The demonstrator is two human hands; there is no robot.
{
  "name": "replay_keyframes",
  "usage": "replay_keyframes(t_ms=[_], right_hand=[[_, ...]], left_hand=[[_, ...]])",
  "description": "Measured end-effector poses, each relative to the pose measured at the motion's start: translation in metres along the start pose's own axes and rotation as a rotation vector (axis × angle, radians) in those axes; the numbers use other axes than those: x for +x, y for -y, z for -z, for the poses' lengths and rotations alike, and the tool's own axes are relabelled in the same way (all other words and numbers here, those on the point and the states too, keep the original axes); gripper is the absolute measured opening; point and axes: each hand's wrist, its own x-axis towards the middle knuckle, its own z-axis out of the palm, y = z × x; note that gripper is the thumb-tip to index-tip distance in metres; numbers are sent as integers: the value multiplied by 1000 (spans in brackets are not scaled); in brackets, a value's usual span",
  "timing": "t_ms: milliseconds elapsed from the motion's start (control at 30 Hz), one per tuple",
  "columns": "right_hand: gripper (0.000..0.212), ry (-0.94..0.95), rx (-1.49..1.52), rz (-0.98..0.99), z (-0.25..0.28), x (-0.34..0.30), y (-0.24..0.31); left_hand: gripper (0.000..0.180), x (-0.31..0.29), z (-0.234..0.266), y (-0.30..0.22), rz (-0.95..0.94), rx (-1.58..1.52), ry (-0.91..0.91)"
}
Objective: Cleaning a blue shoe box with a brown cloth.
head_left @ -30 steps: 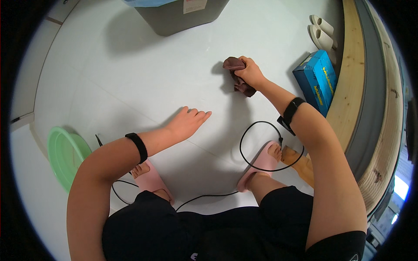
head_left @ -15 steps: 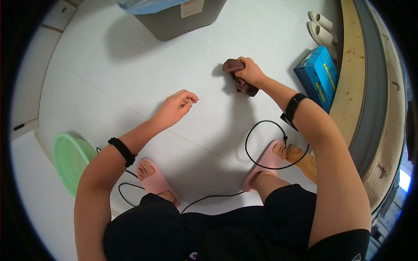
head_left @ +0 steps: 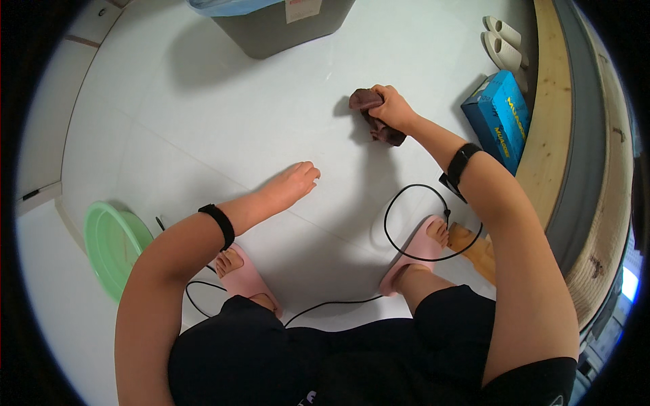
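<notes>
Brown cloth point(head_left: 376, 116) lay bunched on white floor point(head_left: 223, 122), pressed down under your right hand point(head_left: 393, 107), fingers curled tight around its top. Blue box point(head_left: 500, 116) stood just right of that hand, against wooden board point(head_left: 547, 128). Your left hand point(head_left: 292, 184) was empty, fingers loosely together, low over floor, well apart from cloth. Grey bin point(head_left: 284, 26) sat beyond both hands; green basin point(head_left: 112, 245) far left of your left hand.

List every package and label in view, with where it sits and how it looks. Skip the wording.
Blue box: rectangular carton with pale lettering, on the floor at right against the wooden edge, beyond the right hand.
Label: white rectangular sticker with a red band, on the grey bin at top centre.
</notes>
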Motion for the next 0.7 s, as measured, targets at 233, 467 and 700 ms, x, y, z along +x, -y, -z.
replay_keyframes(t_ms=[233, 467, 700], right_hand=[[42, 26, 3, 23, -1, 3, -4], [42, 13, -16, 48, 0, 3, -1], [43, -13, -47, 83, -6, 6, -10]], left_hand=[[12, 5, -8, 4, 15, 109, 39], [11, 11, -8, -1, -99, 295, 23], [12, 15, -15, -3, -97, 415, 17]])
